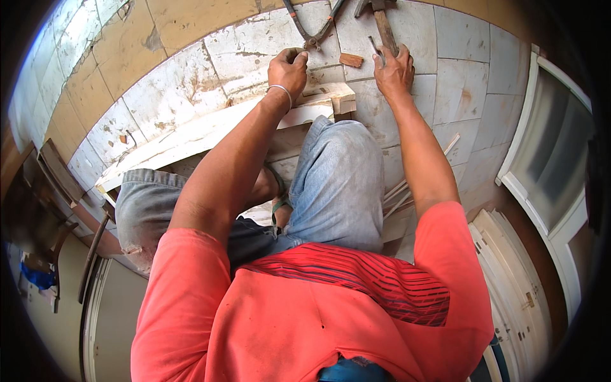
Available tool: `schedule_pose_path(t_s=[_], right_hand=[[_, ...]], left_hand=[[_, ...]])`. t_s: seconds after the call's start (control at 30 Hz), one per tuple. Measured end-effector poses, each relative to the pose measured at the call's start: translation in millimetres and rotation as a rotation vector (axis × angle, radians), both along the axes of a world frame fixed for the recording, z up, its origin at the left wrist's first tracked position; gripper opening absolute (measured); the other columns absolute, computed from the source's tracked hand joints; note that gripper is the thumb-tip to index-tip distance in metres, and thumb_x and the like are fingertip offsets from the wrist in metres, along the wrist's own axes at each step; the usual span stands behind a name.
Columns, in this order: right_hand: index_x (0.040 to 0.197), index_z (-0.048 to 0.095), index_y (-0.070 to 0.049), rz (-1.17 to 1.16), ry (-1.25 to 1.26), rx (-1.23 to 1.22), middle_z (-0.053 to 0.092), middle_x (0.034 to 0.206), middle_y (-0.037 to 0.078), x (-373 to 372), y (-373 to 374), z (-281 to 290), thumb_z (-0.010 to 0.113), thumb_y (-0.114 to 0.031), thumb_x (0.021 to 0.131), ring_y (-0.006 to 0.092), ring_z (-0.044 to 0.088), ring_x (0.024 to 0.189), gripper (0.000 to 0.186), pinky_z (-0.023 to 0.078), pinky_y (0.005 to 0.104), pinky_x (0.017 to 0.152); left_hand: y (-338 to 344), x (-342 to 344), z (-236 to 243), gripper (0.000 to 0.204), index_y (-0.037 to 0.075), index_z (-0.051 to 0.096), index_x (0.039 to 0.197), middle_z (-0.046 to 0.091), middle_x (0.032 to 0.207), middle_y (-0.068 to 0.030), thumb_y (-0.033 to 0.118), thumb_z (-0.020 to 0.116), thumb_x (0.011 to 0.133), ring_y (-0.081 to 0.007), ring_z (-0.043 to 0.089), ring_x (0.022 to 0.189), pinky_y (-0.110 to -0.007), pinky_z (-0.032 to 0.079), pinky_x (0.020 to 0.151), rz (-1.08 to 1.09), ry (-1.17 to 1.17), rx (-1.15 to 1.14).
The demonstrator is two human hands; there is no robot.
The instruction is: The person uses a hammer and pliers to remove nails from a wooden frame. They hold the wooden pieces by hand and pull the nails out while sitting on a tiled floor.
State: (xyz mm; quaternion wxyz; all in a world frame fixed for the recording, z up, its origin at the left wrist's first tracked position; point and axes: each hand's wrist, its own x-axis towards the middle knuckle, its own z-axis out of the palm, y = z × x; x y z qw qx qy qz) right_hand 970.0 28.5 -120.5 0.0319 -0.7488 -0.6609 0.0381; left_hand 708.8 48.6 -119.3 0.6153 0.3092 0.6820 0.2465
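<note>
Hammer [386, 30] on tiled floor [459, 89], head pointing away. Right hand [396, 71] at its handle end; left hand [288, 73] near pincers [312, 42]. Cannot tell whether either grip is clenched. Probably head-heavy, rigid, unlikely to slip; best held low on the wood.

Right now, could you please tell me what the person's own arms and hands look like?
The left hand and right hand are ungloved, and both forearms are bare. Short, plain coral-red sleeves cover the upper arms. A thin, pale bracelet circles the left wrist; none shows on the right.
</note>
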Motion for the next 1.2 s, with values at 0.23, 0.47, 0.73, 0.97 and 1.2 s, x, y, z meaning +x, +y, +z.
schedule_pose_path(t_s=[0.23,0.47,0.73,0.97,1.2], right_hand=[[0.111,0.067,-0.012,0.043,0.146,-0.069,0.047,0.120,0.027,24,23,2,0.069,-0.027,0.089,0.0436,0.054,0.109,0.027,0.050,0.0515,0.092],[0.111,0.070,-0.010,-0.028,0.412,-0.167,0.054,0.114,0.027,-13,56,30,0.068,-0.029,0.091,0.0394,0.053,0.108,0.028,0.050,0.0435,0.091],[0.113,0.068,-0.021,-0.088,0.233,0.043,0.052,0.127,0.021,17,30,-14,0.068,-0.033,0.090,0.0412,0.050,0.119,0.027,0.044,0.0491,0.099],[0.116,0.057,-0.028,-0.116,-0.071,0.175,0.041,0.143,0.019,18,15,-51,0.061,-0.047,0.091,0.0433,0.041,0.128,0.032,0.029,0.0610,0.102],[0.114,0.056,-0.029,-0.076,-0.023,0.187,0.043,0.141,0.016,25,10,-56,0.062,-0.048,0.089,0.0405,0.041,0.128,0.032,0.028,0.0624,0.101]], left_hand=[[8,9,25,0.034,-0.004,0.064,0.120,0.070,0.109,-0.0129,0.022,0.065,0.097,-0.0202,0.067,0.097,-0.033,0.054,0.086,0.079,-0.171,-0.022],[40,53,14,0.049,-0.002,0.056,0.136,0.067,0.122,-0.0165,0.024,0.066,0.096,-0.0242,0.062,0.115,-0.034,0.052,0.094,-0.186,-0.313,0.091],[62,79,21,0.060,0.007,0.067,0.120,0.071,0.113,-0.0184,0.049,0.076,0.079,-0.0330,0.068,0.109,-0.040,0.053,0.094,-0.553,0.495,-0.087],[48,97,17,0.034,0.010,0.068,0.109,0.072,0.104,-0.0178,0.032,0.069,0.083,-0.0382,0.068,0.101,-0.045,0.053,0.090,-0.671,0.625,0.124],[75,98,37,0.045,0.005,0.055,0.124,0.073,0.103,-0.0145,0.013,0.072,0.083,-0.0310,0.071,0.096,-0.040,0.055,0.085,-0.361,0.412,0.349]])
